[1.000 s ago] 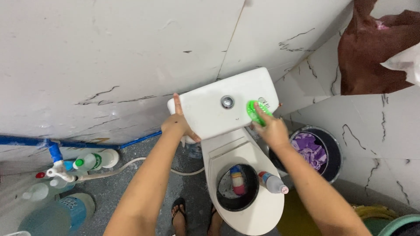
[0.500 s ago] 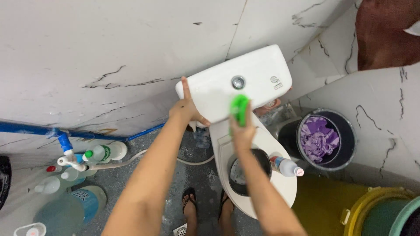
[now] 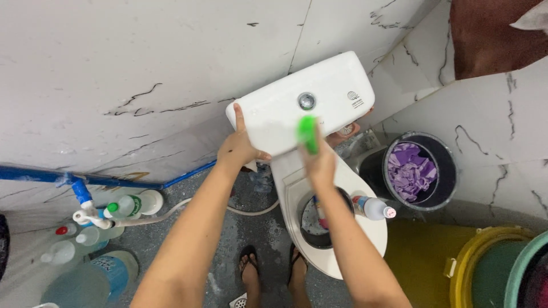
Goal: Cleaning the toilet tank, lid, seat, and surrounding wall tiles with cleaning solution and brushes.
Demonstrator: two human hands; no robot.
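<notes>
The left hand [image 3: 238, 149] grips the corner of the white ceramic toilet tank lid [image 3: 297, 105]; the right hand [image 3: 319, 162] closes around a bright green scrubber [image 3: 307, 132] pressed on its front edge.

toilet tank [image 3: 285, 117] white | scrubber [image 3: 307, 134] bright green | wall tiles [image 3: 142, 63] white, black veining | pipe [image 3: 34, 175] blue | bin [image 3: 422, 171] dark, purple bag inside | bucket [image 3: 465, 274] yellow
</notes>
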